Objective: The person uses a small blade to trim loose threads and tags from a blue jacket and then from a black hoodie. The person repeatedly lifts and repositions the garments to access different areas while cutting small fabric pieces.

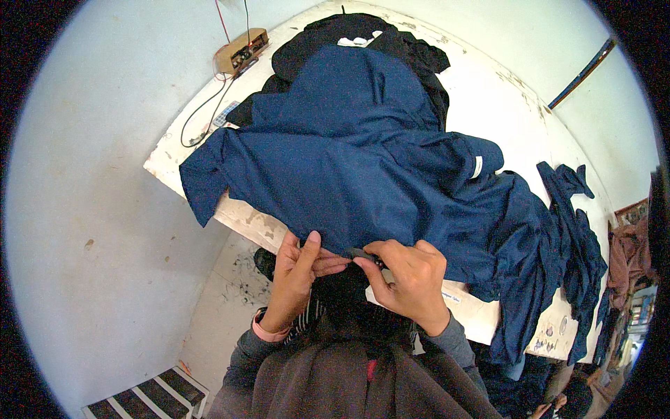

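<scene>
A: In close, the left hand (296, 269) has its grip clamped on the near edge of the navy garment (335, 167), thumb above, fingers beneath!

B: And just right of it, the right hand (415, 276), grip together, thumb and fingertips pinching a small dark object (363, 256) right by the left fingertips. Its exact kind? Too small to tell.

A: Just below the left grip, a pink wristband (270, 329), snug at the cuff.

B: And the garment itself? Spread out beyond both grips! It drapes in folds across the white desk (516, 112), a corner over the edge to their left, a longer stretch hanging down to their right.

A: Up and right of the right grip, a small white label (478, 167) on the cloth!

B: Farther right, more dark blue cloth (583, 237) trails over the desk edge.

A: Swing ahead and left of the grips: a small keypad (225, 113), then a brown box (241, 50) behind it, wires running out.

B: And far ahead of the grips, a black cloth heap (296, 52), partly covered by the navy, something white showing at its top!
</scene>
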Action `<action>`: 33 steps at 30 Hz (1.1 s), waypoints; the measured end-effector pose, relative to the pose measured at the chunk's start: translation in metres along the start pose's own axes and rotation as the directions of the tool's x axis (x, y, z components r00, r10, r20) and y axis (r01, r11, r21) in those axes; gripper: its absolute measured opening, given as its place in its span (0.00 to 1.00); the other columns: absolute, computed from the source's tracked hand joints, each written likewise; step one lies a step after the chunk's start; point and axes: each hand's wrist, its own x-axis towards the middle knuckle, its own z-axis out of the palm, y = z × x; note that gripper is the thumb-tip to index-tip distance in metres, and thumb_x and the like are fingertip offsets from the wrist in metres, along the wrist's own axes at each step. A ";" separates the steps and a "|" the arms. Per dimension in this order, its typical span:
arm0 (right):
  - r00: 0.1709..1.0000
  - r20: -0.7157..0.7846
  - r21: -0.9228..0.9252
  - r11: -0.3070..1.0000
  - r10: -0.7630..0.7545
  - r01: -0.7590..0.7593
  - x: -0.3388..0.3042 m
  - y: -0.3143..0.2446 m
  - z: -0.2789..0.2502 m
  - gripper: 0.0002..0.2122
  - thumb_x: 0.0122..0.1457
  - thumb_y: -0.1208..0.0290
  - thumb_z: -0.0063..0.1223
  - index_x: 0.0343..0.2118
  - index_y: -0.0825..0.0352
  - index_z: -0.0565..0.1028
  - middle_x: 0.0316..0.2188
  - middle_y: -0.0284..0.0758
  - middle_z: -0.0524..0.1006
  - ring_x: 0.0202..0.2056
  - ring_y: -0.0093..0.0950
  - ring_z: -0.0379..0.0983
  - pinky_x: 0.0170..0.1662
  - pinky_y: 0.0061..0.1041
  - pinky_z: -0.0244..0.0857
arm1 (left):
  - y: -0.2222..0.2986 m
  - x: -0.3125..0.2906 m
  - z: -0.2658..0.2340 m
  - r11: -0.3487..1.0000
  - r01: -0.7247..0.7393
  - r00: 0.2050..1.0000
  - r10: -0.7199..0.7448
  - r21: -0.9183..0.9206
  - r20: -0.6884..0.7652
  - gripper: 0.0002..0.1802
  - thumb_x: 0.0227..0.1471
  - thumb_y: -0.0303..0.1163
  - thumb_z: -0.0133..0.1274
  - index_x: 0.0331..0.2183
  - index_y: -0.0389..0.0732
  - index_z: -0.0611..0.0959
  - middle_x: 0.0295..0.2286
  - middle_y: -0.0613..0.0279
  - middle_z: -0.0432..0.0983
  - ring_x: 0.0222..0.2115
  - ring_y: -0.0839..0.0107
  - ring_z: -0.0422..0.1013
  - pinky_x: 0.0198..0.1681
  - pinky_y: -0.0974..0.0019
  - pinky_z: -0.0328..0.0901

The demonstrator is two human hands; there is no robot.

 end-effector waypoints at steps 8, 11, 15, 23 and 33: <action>0.992 0.010 -0.116 0.986 0.123 -0.121 -0.010 0.009 0.003 0.14 0.48 0.63 0.68 0.37 0.58 0.77 0.33 0.30 0.77 0.23 0.33 0.72 0.26 0.29 0.61 | 0.013 0.011 0.004 0.993 -0.119 0.987 0.120 0.016 -0.102 0.18 0.67 0.42 0.49 0.49 0.40 0.66 0.31 0.51 0.79 0.30 0.59 0.82 0.34 0.61 0.79; 0.976 0.044 -0.351 0.918 0.214 -0.185 -0.034 0.034 -0.001 0.18 0.41 0.73 0.68 0.38 0.61 0.75 0.34 0.33 0.77 0.30 0.33 0.74 0.30 0.31 0.61 | 0.036 0.044 -0.031 0.952 -0.305 0.942 0.304 0.013 -0.140 0.15 0.65 0.42 0.52 0.41 0.40 0.71 0.29 0.56 0.78 0.27 0.62 0.81 0.32 0.62 0.79; 0.930 -0.177 -0.424 0.828 0.321 -0.366 -0.061 0.063 -0.021 0.18 0.39 0.78 0.65 0.37 0.61 0.75 0.33 0.32 0.77 0.28 0.34 0.74 0.30 0.31 0.63 | 0.082 0.098 -0.065 0.859 -0.502 0.849 0.469 -0.097 -0.243 0.12 0.64 0.39 0.55 0.34 0.40 0.75 0.28 0.58 0.79 0.26 0.67 0.81 0.29 0.68 0.79; 0.966 -0.143 -0.458 0.851 0.216 -0.258 -0.100 0.071 -0.045 0.16 0.39 0.74 0.62 0.36 0.56 0.79 0.36 0.26 0.79 0.25 0.31 0.70 0.28 0.29 0.60 | 0.131 0.196 -0.169 0.798 -0.588 0.799 0.547 -0.133 -0.248 0.11 0.65 0.28 0.48 0.43 0.30 0.77 0.38 0.53 0.80 0.39 0.66 0.80 0.45 0.67 0.79; 0.989 0.016 -0.432 0.891 -0.148 0.140 -0.130 0.050 -0.003 0.09 0.47 0.71 0.61 0.33 0.54 0.81 0.30 0.24 0.78 0.24 0.18 0.70 0.27 0.23 0.55 | 0.099 0.245 -0.303 0.882 -0.455 0.872 0.413 -0.122 -0.265 0.10 0.67 0.32 0.46 0.40 0.40 0.80 0.35 0.64 0.82 0.34 0.77 0.78 0.34 0.75 0.73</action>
